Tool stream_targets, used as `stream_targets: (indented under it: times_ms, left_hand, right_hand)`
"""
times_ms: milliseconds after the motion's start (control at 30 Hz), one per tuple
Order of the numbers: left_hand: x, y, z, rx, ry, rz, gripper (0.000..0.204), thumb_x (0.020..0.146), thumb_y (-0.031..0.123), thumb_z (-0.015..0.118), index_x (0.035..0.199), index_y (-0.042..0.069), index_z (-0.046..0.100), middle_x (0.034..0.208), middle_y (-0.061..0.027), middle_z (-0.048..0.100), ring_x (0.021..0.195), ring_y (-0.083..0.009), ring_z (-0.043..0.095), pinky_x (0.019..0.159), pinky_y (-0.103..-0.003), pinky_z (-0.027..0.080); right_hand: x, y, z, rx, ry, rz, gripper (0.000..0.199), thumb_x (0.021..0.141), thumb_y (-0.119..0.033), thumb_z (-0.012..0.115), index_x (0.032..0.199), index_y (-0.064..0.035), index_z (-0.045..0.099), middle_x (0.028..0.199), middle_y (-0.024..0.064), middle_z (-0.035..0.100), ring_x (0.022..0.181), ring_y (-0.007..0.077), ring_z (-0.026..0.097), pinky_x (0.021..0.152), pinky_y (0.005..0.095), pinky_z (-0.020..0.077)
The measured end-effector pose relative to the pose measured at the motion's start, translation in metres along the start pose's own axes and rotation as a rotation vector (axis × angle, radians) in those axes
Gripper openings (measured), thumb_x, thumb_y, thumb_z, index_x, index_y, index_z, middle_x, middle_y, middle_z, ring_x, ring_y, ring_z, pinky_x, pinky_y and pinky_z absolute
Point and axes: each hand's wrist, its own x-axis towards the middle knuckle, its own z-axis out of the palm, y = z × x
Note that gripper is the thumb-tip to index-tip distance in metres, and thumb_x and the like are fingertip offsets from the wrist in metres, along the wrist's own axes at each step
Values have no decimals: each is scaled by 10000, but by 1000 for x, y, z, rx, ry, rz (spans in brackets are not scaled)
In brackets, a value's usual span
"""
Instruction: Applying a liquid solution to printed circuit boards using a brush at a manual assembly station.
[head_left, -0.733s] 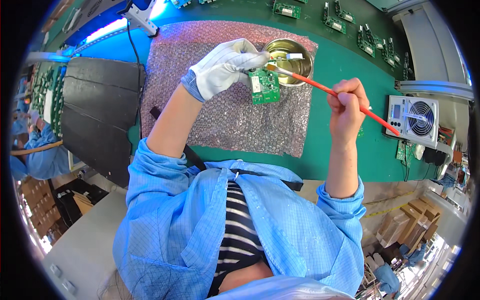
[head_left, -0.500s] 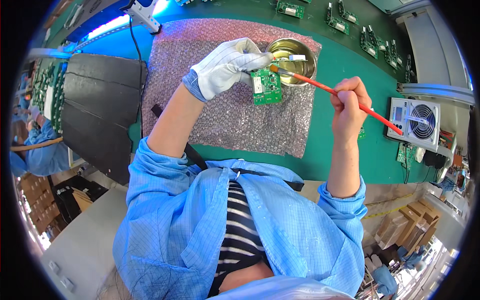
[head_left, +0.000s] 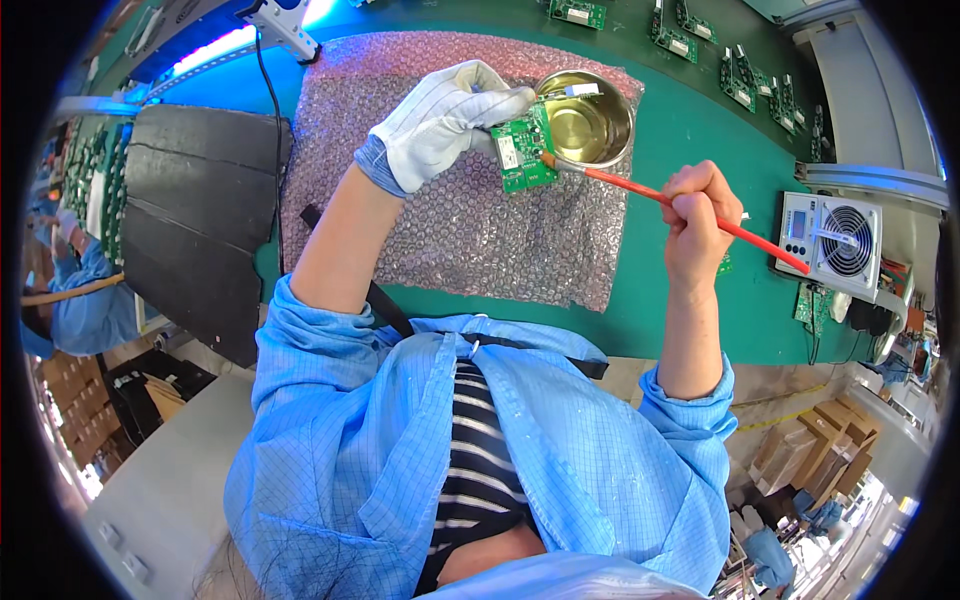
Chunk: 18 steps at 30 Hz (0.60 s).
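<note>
My left hand [head_left: 435,125], in a white glove, is closed on the upper edge of a green circuit board [head_left: 522,155]. The board hangs tilted above the bubble wrap, beside a round metal bowl [head_left: 622,135] with clear yellowish liquid in it. A narrow part of the board with a white piece reaches over the bowl's rim. My bare right hand [head_left: 700,220] grips the long red handle of a paintbrush [head_left: 640,188]. Its bristle tip meets the board's right edge or lies just over it; I cannot tell which.
Bubble wrap [head_left: 450,240] covers the middle of the green table [head_left: 700,130]. Several circuit boards [head_left: 738,85] stand at the far right. A white fan unit [head_left: 830,237] sits on the right, a black panel [head_left: 200,220] on the left. Another person's blue sleeve [head_left: 95,300] shows at far left.
My left hand has moved the board slightly up and left, turning it a little. The brush tip has shifted down on the board, and more of the bowl's inside shows.
</note>
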Motion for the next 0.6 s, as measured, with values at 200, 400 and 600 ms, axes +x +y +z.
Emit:
stream_targets:
  times_ms: [200, 400, 600]
  left_hand:
    - [2, -5, -1, -107, 3, 7, 343, 848, 336, 686, 940, 20, 588, 909, -37, 550, 863, -117, 593, 733, -298, 536]
    - [1, -5, -4, -164, 53, 26, 305, 858, 294, 683, 965, 20, 603, 918, -34, 540, 896, -137, 609, 740, -327, 556]
    - [1, -4, -4, -177, 75, 98, 249, 872, 255, 674, 926, 50, 544, 851, -18, 558, 825, -119, 611, 732, -334, 549]
  right_hand:
    - [-4, 1, 6, -61, 27, -23, 66, 677, 36, 406, 659, 0, 458, 578, 30, 411, 499, 84, 310, 445, 227, 233]
    - [-10, 0, 4, -36, 49, -108, 62, 657, 41, 393, 631, -1, 431, 565, 32, 400, 489, 84, 297, 448, 240, 226]
    - [-15, 3, 1, -99, 22, -184, 52, 630, 40, 385, 627, 3, 421, 558, 25, 374, 482, 86, 284, 454, 247, 226]
